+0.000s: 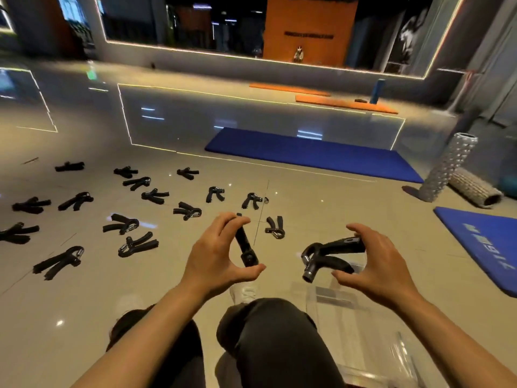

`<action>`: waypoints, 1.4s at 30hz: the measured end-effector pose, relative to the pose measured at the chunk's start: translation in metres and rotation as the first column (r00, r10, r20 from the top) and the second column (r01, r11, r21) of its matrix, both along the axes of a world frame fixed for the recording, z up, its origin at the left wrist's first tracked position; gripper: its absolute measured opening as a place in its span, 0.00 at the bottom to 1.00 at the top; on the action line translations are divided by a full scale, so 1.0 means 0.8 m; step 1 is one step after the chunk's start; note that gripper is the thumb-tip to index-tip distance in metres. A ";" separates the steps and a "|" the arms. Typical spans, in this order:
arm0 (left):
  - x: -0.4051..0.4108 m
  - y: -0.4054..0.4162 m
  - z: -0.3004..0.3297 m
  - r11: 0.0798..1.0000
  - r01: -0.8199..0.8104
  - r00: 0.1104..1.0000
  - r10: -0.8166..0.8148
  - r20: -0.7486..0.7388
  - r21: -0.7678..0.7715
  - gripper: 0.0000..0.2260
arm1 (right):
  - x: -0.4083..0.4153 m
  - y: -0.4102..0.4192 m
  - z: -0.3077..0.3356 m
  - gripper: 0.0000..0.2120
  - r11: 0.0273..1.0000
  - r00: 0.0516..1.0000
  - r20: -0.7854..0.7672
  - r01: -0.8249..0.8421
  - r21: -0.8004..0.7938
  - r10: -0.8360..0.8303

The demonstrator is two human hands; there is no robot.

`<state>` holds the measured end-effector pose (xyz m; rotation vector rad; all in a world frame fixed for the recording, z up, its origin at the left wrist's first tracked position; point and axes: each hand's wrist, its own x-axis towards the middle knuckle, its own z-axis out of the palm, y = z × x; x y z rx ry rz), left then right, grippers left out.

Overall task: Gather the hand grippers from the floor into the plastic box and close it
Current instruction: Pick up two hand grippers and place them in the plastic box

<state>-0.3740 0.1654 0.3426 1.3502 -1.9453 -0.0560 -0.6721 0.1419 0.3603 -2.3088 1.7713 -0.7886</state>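
Note:
My left hand (218, 253) pinches a black hand gripper (244, 245) between fingertips and thumb, seen edge-on above my knee. My right hand (375, 261) holds a second black hand gripper (327, 257) by its handles, metal knob pointing down-left. Under the right hand sits the clear plastic box (361, 326), open and hard to make out against the floor. Several more black hand grippers lie scattered on the tiles to the left and ahead, the nearest ones being a gripper (275, 226) just beyond my hands and another gripper (58, 261) at the left.
My bent knee in dark trousers (268, 331) fills the lower middle. A blue mat (313, 154) lies ahead, another blue mat (484, 242) at the right. Two grey foam rollers (447, 166) stand and lie at the right. Orange mats and a mirrored wall are far back.

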 end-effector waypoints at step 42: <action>-0.123 -0.126 -0.256 0.861 0.185 0.936 -0.008 -0.352 0.473 0.34 | -0.155 -0.097 -0.445 0.38 0.606 0.665 -0.509 0.105 0.788 0.546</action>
